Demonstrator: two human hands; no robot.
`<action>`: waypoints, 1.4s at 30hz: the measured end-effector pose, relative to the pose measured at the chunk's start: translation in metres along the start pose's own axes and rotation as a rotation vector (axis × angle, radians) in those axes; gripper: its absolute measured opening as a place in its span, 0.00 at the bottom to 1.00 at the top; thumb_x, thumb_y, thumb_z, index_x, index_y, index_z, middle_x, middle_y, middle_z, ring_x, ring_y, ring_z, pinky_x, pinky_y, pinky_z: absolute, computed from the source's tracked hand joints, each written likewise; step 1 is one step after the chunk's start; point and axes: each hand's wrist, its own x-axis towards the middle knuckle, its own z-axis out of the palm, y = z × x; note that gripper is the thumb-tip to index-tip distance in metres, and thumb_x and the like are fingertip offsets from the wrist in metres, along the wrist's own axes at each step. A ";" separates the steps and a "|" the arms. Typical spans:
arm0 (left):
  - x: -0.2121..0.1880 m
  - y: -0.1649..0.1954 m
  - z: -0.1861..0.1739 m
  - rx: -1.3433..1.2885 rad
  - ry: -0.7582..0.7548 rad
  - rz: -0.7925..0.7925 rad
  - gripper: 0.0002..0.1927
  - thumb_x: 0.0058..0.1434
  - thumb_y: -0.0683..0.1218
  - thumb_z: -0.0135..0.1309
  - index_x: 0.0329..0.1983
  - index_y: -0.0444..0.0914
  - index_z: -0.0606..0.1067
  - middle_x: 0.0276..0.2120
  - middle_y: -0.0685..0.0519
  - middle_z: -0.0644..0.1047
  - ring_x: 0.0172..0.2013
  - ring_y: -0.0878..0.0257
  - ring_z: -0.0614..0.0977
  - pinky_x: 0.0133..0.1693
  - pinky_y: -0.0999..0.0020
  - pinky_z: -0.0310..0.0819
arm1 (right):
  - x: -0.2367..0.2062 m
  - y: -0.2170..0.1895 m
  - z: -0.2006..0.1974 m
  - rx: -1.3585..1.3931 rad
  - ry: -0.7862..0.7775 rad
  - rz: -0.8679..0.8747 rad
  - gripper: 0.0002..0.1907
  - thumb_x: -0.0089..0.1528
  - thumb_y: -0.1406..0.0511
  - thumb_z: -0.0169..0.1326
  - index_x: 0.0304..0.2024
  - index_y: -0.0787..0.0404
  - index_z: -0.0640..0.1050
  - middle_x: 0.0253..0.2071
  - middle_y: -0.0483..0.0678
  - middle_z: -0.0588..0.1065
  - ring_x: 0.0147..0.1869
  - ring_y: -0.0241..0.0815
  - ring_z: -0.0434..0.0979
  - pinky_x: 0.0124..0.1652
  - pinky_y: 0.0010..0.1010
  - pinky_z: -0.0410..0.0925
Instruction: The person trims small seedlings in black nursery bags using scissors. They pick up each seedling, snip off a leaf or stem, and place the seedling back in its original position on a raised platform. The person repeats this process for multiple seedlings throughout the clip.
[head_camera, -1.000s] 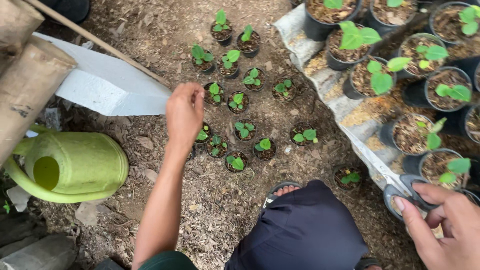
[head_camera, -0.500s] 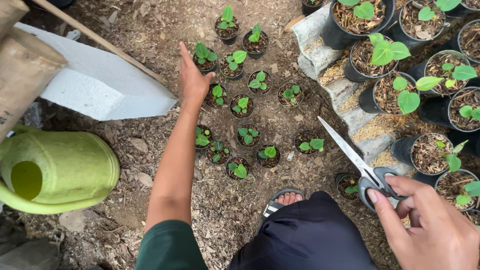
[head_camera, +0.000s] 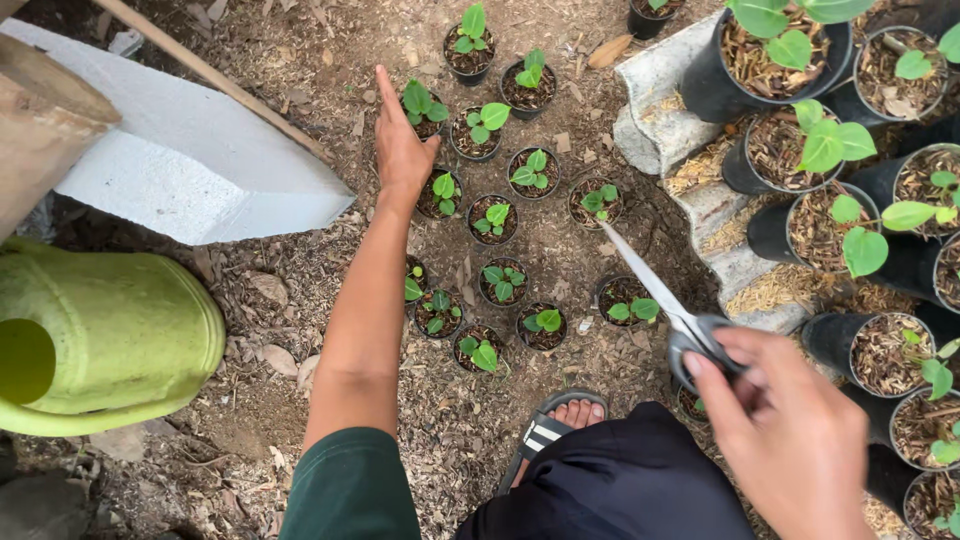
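Black seedling pots, small, clustered on mulch; green watering can and white slab to their left. Left hand: fingers spread, empty, now stretched further to the back row, resting at the pot there, seemingly about to take it. Right hand: closed round scissors, blades together, now pointing into the cluster. Larger pots right.

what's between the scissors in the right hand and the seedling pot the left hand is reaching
The scissors point up-left toward the left hand. Several small seedling pots stand on the soil between them, below the blades; nothing else visibly blocks the gap.
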 end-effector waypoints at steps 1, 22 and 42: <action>-0.001 -0.001 -0.001 -0.024 -0.010 0.003 0.70 0.52 0.39 0.73 0.79 0.45 0.30 0.63 0.37 0.71 0.63 0.40 0.73 0.65 0.52 0.66 | 0.007 -0.006 0.008 -0.013 -0.026 -0.019 0.15 0.59 0.63 0.66 0.46 0.61 0.80 0.22 0.49 0.76 0.21 0.37 0.75 0.24 0.30 0.67; -0.174 0.228 -0.165 -0.405 -0.422 0.373 0.57 0.48 0.42 0.75 0.76 0.36 0.51 0.70 0.34 0.64 0.70 0.43 0.66 0.69 0.53 0.57 | -0.026 0.026 -0.088 -0.154 -0.205 0.340 0.24 0.57 0.63 0.68 0.55 0.57 0.81 0.28 0.48 0.78 0.29 0.37 0.77 0.30 0.30 0.73; -0.320 0.429 -0.150 -0.260 -1.088 0.878 0.57 0.48 0.40 0.68 0.77 0.46 0.49 0.71 0.48 0.66 0.71 0.46 0.64 0.69 0.53 0.56 | -0.229 0.205 -0.176 0.580 -0.351 0.713 0.10 0.58 0.65 0.68 0.39 0.64 0.84 0.26 0.49 0.77 0.24 0.33 0.69 0.21 0.26 0.64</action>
